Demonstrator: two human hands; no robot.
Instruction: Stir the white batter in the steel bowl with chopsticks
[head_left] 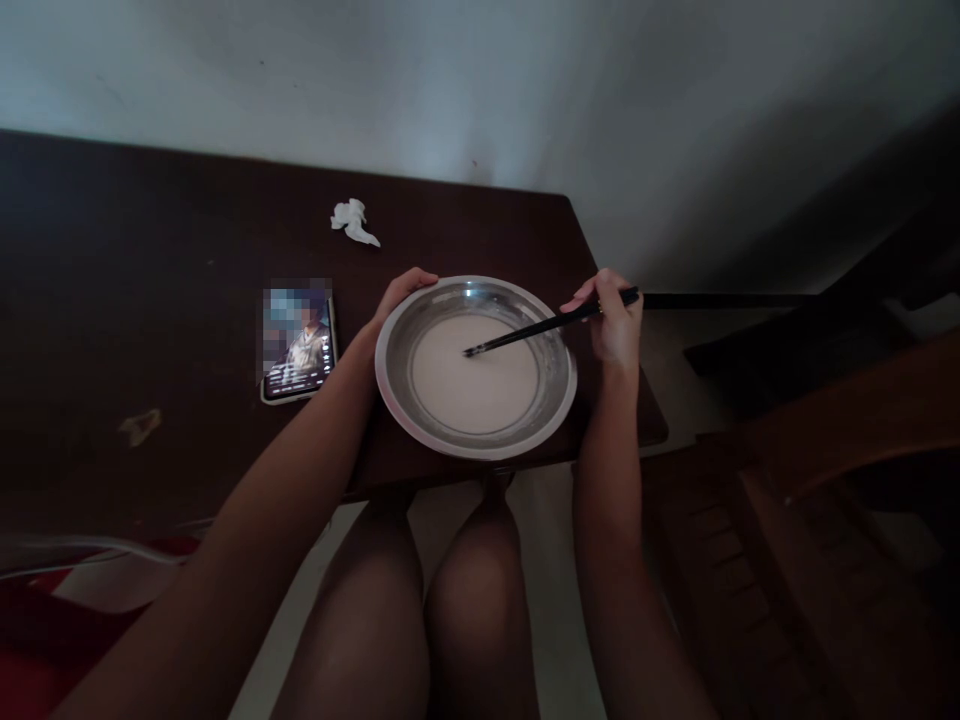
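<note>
Monitoring remotely, I note: left hand grasping the bowl by its rim near the table edge; right hand gripping chopsticks, tips at the liquid. I'd stir slowly, bracing firmly.

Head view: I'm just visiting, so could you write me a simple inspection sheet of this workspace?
Surface: dark table, with a pale mark at left.
Things in use: metal bowl holding pale liquid; black chopsticks, tips at the liquid.
Clutter: lit phone; crumpled white tissue.
Hands: left hand at the bowl's rim, fingers partly hidden; right hand grips the chopsticks.
Cables: pale cord-like strip lower left, too blurred to identify.
Surroundings: pale wall behind; brown wooden furniture at right.
</note>
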